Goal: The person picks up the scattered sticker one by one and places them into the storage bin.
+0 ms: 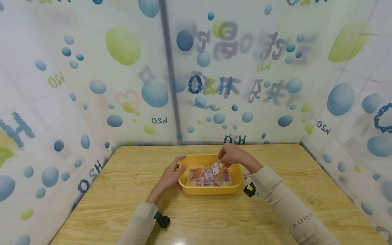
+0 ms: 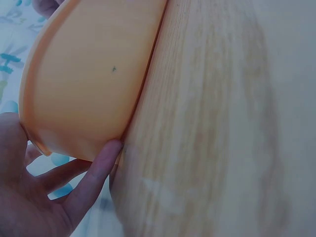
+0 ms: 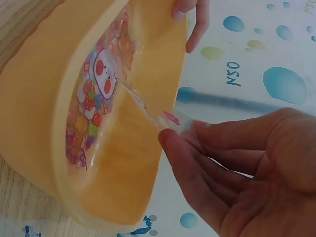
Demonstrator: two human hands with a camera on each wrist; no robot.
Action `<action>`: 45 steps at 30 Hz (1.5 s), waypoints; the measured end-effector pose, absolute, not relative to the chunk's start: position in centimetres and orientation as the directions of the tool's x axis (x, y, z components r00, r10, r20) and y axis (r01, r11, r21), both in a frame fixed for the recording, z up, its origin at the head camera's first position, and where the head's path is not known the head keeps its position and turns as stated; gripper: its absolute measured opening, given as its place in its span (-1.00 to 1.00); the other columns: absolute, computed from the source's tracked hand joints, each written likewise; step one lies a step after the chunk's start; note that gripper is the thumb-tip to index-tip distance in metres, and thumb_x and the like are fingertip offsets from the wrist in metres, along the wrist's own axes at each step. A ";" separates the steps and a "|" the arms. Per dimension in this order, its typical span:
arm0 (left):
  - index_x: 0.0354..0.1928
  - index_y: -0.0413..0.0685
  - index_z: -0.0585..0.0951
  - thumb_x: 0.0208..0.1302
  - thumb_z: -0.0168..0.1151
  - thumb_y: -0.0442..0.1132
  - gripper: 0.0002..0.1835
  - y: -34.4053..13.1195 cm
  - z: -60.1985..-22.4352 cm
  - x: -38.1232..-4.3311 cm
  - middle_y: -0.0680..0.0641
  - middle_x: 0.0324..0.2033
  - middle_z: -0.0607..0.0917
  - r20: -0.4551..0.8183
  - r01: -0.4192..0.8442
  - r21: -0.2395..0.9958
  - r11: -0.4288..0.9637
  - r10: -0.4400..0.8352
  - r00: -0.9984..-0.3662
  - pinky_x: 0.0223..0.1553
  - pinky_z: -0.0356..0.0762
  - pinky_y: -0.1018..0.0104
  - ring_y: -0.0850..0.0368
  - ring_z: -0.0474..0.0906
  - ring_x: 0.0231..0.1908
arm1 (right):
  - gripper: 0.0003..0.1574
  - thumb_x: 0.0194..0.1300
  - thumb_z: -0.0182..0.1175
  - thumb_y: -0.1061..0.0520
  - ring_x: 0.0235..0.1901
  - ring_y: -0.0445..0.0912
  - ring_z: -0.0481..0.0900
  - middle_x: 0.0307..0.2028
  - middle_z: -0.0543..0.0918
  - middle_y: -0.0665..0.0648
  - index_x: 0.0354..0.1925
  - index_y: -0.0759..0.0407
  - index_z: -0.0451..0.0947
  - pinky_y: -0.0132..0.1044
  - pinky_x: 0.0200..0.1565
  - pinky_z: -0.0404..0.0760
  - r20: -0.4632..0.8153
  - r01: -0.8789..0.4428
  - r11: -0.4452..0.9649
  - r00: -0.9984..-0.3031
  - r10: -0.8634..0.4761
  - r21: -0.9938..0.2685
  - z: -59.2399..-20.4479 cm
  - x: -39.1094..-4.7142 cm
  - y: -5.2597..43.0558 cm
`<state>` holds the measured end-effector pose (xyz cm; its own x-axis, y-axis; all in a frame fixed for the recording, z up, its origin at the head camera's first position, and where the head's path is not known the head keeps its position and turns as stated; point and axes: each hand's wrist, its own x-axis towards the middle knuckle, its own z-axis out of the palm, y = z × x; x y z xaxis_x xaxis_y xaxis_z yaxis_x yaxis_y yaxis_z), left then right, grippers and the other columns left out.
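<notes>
Currently the right grip, a bare hand, is closed to a narrow pinch, thumb and forefinger meeting on a thin, clear plastic film with a small pink print near its pinched end. From those fingertips a thin, transparent strip runs down toward the colourful cartoon-printed pieces, which lie just below the right grip, on the floor of a yellow, rounded-rectangular tray with smooth walls. Among the prints are a white, rabbit-like face with red cheeks, a brown bear-like figure and small fruit-like shapes in red, green and purple; whether the film is joined to them cannot be told.

Across the tray from that pinch, the left grip holds the tray's left end, the thumb over the rim and the other fingers spread against the outside of the wall, so it is only part closed, with the tray's edge between. Beneath both grips spreads a light, wood-grained counter, on which the tray sits level. Behind each grip comes a beige sleeve, the right sleeve bearing dark lettering. Beyond the grips stands a pale wall covering printed with blue and green drops and mirrored lettering.
</notes>
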<state>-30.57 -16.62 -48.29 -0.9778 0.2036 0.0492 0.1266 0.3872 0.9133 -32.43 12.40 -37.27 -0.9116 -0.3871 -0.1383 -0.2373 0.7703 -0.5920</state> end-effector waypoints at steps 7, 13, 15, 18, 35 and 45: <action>0.54 0.28 0.32 0.57 0.08 -0.18 -0.44 -16.6 -48.2 -30.5 -0.39 0.20 0.61 0.046 0.124 0.915 0.385 0.205 -0.978 -0.63 0.75 0.01 -0.11 0.75 -0.27 | -0.71 0.30 0.19 0.45 -0.58 -0.13 0.63 -0.23 0.75 0.28 -0.04 0.40 0.70 -0.20 -0.30 0.83 -0.159 -0.235 0.792 -0.910 -0.383 -0.564 -37.3 -32.6 12.2; 0.54 0.26 0.32 0.57 0.08 -0.18 -0.44 -16.6 -48.3 -30.5 -0.39 0.20 0.60 0.043 0.119 0.918 0.379 0.204 -0.978 -0.62 0.76 0.01 -0.09 0.75 -0.29 | -0.73 0.32 0.20 0.42 -0.56 -0.11 0.66 -0.13 0.73 0.29 -0.03 0.40 0.70 -0.23 -0.28 0.83 -0.196 -0.198 0.816 -0.915 -0.352 -0.544 -37.2 -32.7 11.9; 0.54 0.26 0.31 0.57 0.08 -0.18 -0.44 -16.6 -48.3 -30.5 -0.38 0.20 0.60 0.041 0.118 0.918 0.378 0.205 -0.978 -0.62 0.76 0.01 -0.08 0.75 -0.29 | -0.75 0.35 0.22 0.40 -0.55 -0.10 0.67 -0.14 0.73 0.29 -0.03 0.41 0.70 -0.25 -0.30 0.83 -0.205 -0.186 0.817 -0.916 -0.346 -0.546 -37.2 -32.8 11.8; 0.54 0.25 0.31 0.57 0.07 -0.18 -0.44 -16.6 -48.3 -30.5 -0.39 0.21 0.60 0.041 0.118 0.918 0.378 0.206 -0.978 -0.62 0.76 0.01 -0.08 0.74 -0.30 | -0.75 0.36 0.21 0.38 -0.55 -0.10 0.67 -0.17 0.74 0.27 -0.03 0.41 0.71 -0.33 -0.36 0.80 -0.210 -0.182 0.823 -0.917 -0.340 -0.538 -37.1 -32.8 11.7; 0.55 0.28 0.31 0.58 0.08 -0.17 -0.43 -16.7 -48.2 -30.4 -0.38 0.21 0.60 0.034 0.112 0.919 0.379 0.207 -0.978 -0.63 0.75 0.02 -0.07 0.75 -0.32 | -0.76 0.37 0.24 0.36 -0.50 -0.07 0.73 -0.15 0.73 0.28 -0.02 0.40 0.69 -0.26 -0.27 0.83 -0.264 -0.137 0.864 -0.919 -0.294 -0.484 -37.4 -33.3 11.5; 0.54 0.28 0.31 0.58 0.08 -0.16 -0.44 -16.6 -48.1 -30.4 -0.38 0.21 0.60 0.035 0.112 0.916 0.385 0.201 -0.979 -0.62 0.75 0.03 -0.07 0.74 -0.31 | -0.85 0.33 0.25 0.32 -0.50 -0.03 0.75 -0.27 0.73 0.22 -0.15 0.36 0.69 -0.29 -0.32 0.82 -0.314 -0.143 0.897 -0.904 -0.291 -0.418 -37.6 -33.8 11.4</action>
